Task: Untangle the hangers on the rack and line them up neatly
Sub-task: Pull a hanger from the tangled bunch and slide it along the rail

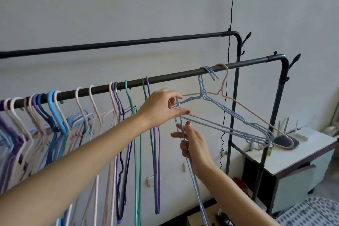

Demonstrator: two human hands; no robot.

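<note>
A black rack bar [165, 77] runs from lower left to upper right, with a second bar [128, 43] behind it. Several light-blue hangers [229, 117] hang hooked near the bar's right end, tangled together with a pink hanger [244, 106]. My left hand [161, 106] pinches the left tips of those blue hangers. My right hand [192, 143] is closed around a loose blue hanger [199, 194] that hangs downward and is caught in the same knot. Purple [156, 152], green [135, 152], pink and blue hangers crowd the bar to the left.
A white cabinet [302, 154] stands at the right behind the rack's post [275, 115], with a dark oval object on top. A black cable [231, 14] drops down the wall. A patterned surface [311, 213] lies at the bottom right.
</note>
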